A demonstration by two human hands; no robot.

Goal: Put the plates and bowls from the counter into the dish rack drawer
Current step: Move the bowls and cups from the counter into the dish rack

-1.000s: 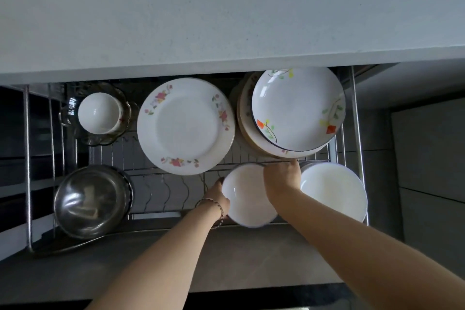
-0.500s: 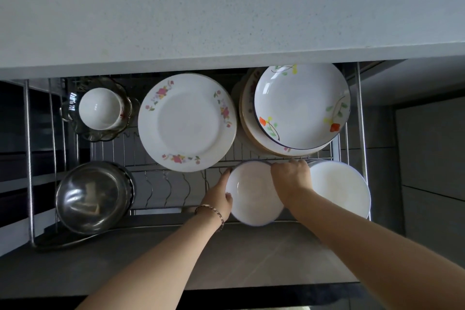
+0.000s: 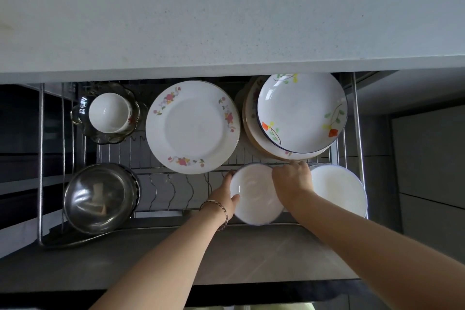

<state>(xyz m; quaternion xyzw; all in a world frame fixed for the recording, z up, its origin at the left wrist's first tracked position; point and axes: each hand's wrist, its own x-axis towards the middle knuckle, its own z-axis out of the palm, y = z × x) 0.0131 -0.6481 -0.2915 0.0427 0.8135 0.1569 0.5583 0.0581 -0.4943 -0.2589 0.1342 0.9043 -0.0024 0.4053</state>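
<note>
A small white bowl (image 3: 254, 196) sits low in the front right part of the wire dish rack drawer (image 3: 173, 191). My left hand (image 3: 224, 195) grips its left rim, a bracelet on the wrist. My right hand (image 3: 293, 178) holds its upper right rim. Just to the right lies a larger white bowl (image 3: 339, 191). Behind them rest a flowered plate (image 3: 192, 127) and a stack of plates topped by a deep flowered dish (image 3: 300, 113).
A steel bowl (image 3: 99, 197) stands at the front left of the rack. A white cup (image 3: 109, 113) sits in a glass bowl at the back left. The pale counter (image 3: 226, 12) overhangs the drawer's back. The dark drawer front (image 3: 176, 257) runs below my arms.
The small white bowl and both hands shifted slightly right and up in view. My left hand's fingers have spread further around the bowl's left rim.
</note>
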